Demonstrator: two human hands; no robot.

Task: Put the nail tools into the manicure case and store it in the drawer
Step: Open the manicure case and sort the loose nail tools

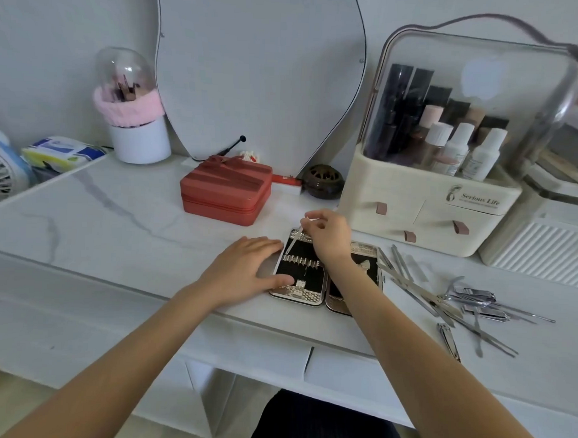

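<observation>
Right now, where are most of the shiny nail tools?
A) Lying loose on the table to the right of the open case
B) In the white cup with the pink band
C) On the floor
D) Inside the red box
A: the metal nail tools lie in a loose heap on the tabletop, right of the open manicure case, whose loops look mostly unfilled.

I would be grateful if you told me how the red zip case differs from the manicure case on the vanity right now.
The red zip case is closed; the manicure case lies open flat, showing a black lining. The red zip case is boxy and matte; the manicure case is thin with shiny patterned edges. Nothing touches the red zip case, while the left hand rests on the manicure case and the right hand holds a slim tool above it. Both sit on the marble top.
</observation>
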